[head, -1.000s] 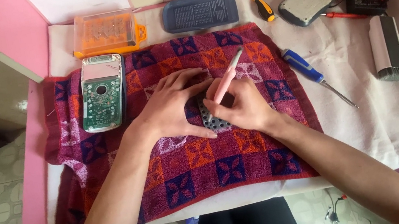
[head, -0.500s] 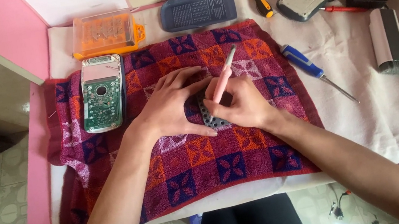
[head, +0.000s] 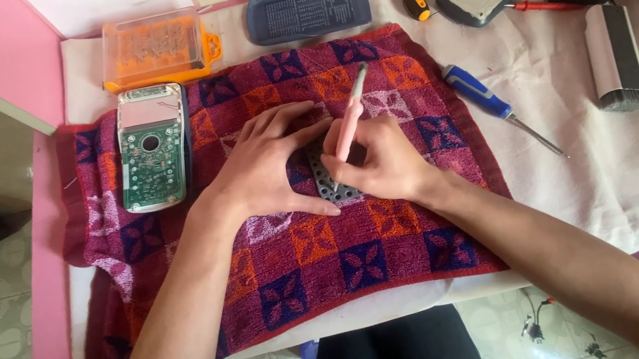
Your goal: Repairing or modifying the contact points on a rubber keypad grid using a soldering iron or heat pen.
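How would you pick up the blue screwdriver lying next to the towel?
Probably by its thick blue handle, from above. The blue screwdriver lies flat on the pale cloth, handle near the towel, thin metal shaft pointing away toward the lower right. The handle is the widest part and has free space on both sides.

Your grey perforated keypad piece (head: 329,182) lay flat at the towel's centre — mostly hidden. Your pink slim tool (head: 350,118) stood tilted on it — tip down, top pointing toward one o'clock.
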